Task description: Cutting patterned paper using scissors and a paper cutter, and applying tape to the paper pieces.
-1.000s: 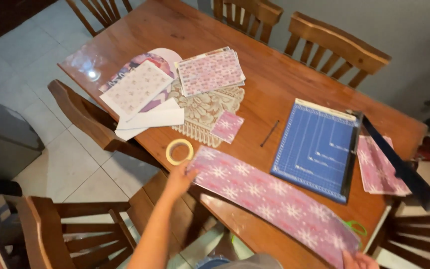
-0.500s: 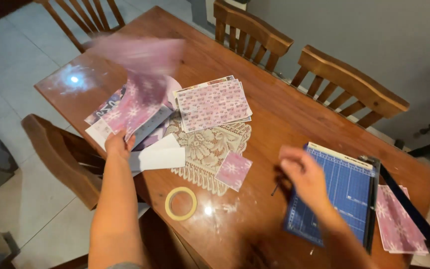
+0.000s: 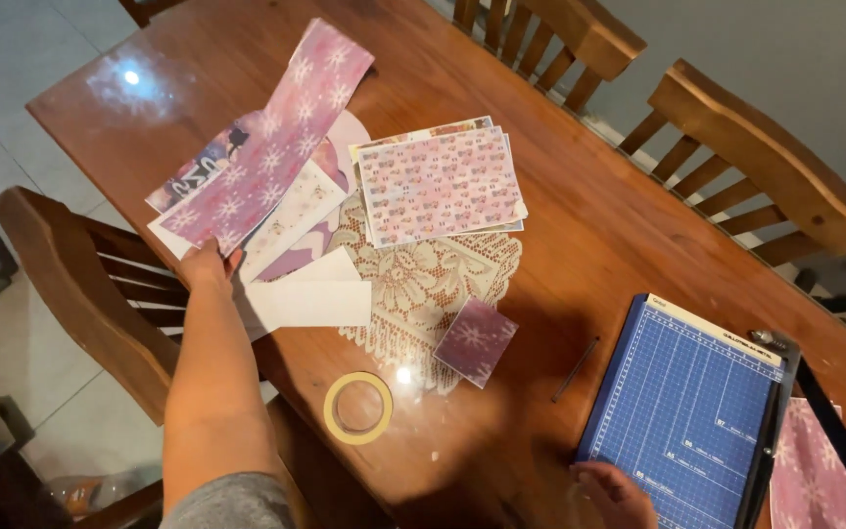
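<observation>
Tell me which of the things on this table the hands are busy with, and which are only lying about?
In hand:
- long pink snowflake paper strip, held by the left hand
- blue paper trimmer, touched by the right hand

Lying about:
- tape roll
- small purple square
- stack of patterned sheets
- lace doily
- white envelope
- dark pencil

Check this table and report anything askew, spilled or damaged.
Nothing is spilled or torn. The long pink paper strip in the left hand lies slanted across the loose paper pile, and a small pink square sits crooked on the lace doily.
</observation>
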